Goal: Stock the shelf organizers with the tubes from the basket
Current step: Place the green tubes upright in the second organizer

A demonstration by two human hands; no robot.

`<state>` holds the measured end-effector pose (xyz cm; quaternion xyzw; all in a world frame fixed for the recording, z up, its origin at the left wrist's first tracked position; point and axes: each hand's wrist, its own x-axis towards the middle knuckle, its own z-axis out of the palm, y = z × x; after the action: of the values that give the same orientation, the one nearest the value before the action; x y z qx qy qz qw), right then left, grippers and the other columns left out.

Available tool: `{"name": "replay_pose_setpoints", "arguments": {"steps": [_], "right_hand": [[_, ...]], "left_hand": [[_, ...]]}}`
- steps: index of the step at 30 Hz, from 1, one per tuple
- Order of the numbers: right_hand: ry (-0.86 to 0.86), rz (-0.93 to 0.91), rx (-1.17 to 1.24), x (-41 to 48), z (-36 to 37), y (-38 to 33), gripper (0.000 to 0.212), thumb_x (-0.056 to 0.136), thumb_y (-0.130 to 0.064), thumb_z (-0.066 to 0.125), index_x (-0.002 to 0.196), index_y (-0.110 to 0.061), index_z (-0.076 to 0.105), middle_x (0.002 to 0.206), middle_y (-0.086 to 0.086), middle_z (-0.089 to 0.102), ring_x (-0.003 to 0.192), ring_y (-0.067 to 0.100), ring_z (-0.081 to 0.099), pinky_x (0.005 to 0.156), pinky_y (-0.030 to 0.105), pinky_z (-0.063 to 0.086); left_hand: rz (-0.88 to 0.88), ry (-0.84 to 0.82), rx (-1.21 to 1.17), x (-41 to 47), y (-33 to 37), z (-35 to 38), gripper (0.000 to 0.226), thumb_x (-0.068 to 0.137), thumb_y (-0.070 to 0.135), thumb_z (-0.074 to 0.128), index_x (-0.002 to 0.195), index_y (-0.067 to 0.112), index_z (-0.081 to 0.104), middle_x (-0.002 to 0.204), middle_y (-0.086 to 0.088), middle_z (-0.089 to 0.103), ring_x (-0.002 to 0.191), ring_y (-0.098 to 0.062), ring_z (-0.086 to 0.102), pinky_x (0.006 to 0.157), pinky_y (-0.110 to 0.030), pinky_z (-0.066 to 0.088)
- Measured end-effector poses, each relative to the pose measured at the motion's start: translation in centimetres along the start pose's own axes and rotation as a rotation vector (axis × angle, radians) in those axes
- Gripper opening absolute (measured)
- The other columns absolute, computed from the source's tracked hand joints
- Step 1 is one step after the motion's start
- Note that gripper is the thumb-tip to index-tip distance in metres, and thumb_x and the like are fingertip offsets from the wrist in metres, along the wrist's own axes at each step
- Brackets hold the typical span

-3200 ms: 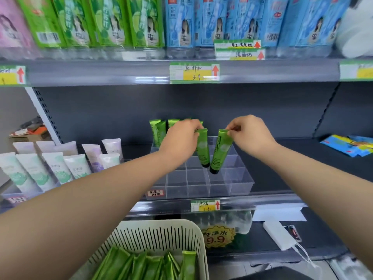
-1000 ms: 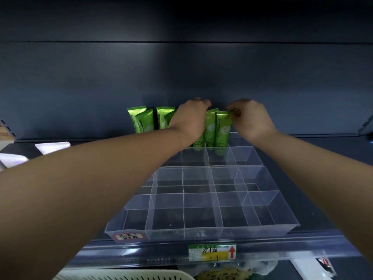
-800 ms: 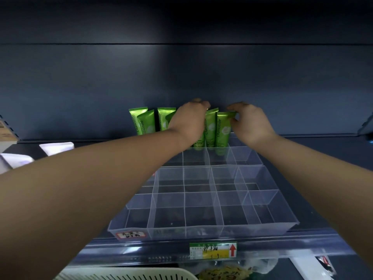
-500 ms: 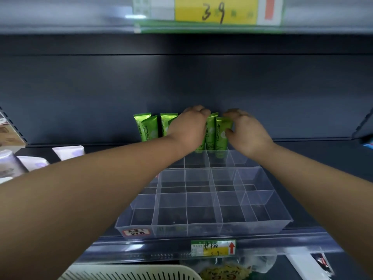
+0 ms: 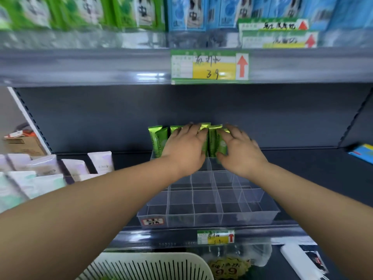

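- Head view, the only one: both hands were up at the back row of the clear plastic grid organizer [image 5: 203, 220], which sat on the dark grey shelf [image 5: 314, 170].
- The left hand [image 5: 185, 147] lay flat over the glossy green squeeze tubes [image 5: 158, 141], fingers spread and pretty much straight, gripping nothing.
- The right hand [image 5: 241, 153] was the same deal: fingers splayed across the right end of the row, thumb low by a tube's cap end. It looked like pressing, not pinching, though there was some blur.
- The tubes stood upright, crimped ends up, packed side by side in the back compartments against the shelf's rear wall.
- Handling guess: light, soft-walled and slick, so they'd dent and slide if squeezed mid-body. I'd take one by the flat crimp or down near the stiffer cap.
- Counts: at least six green tube tops showed, and the hands hid part of the row, so maybe more. One organizer, with the rows in front showing no tubes. One cream slotted plastic basket [image 5: 153, 258] at the bottom edge, contents mostly out of frame, so I couldn't count those.
- Off to the left sat some pale lilac and white tubes [image 5: 101, 162].
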<state>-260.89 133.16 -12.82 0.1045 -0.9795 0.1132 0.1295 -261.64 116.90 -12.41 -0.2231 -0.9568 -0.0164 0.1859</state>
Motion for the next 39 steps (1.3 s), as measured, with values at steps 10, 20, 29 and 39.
{"name": "replay_pose_setpoints", "arguments": {"steps": [10,20,29,39], "right_hand": [[-0.053,-0.038,-0.027,-5.3,-1.0,-4.0,0.070,0.089,-0.041,0.049,0.148,-0.026,0.015,0.158,-0.001,-0.001,0.145,0.020,-0.002,0.115,0.043,0.010],[-0.113,-0.087,-0.009,-12.9,0.1,-10.0,0.079,0.089,-0.045,0.050,0.150,-0.027,0.002,0.157,-0.001,-0.010,0.145,0.020,-0.009,0.116,0.042,0.008],[-0.215,-0.107,0.037,-19.4,3.9,-13.2,0.081,0.088,-0.043,0.053,0.150,-0.025,0.003,0.158,0.001,-0.006,0.145,0.022,-0.005,0.116,0.043,0.010],[-0.419,-0.082,0.077,-24.9,10.6,-13.8,0.080,0.086,-0.040,0.055,0.149,-0.025,0.008,0.158,0.005,0.004,0.145,0.024,0.003,0.119,0.043,0.009]], "left_hand": [[-0.047,-0.020,0.036,-7.5,-0.4,-2.0,0.070,0.089,0.042,0.045,0.148,0.018,0.014,0.155,-0.006,0.014,0.143,-0.024,0.010,0.117,-0.040,0.010],[-0.122,-0.028,0.019,-17.9,-0.5,-3.8,0.073,0.089,0.045,0.046,0.149,0.019,0.014,0.156,-0.004,0.012,0.144,-0.024,0.006,0.117,-0.043,0.010],[-0.159,-0.085,-0.013,-26.4,-0.2,-2.1,0.072,0.088,0.043,0.049,0.148,0.016,0.018,0.155,-0.007,0.019,0.144,-0.025,0.012,0.116,-0.041,0.013],[-0.246,-0.278,-0.125,-33.0,0.0,3.4,0.068,0.087,0.039,0.050,0.145,0.013,0.026,0.148,-0.005,0.032,0.139,-0.022,0.025,0.116,-0.037,0.021]]}}
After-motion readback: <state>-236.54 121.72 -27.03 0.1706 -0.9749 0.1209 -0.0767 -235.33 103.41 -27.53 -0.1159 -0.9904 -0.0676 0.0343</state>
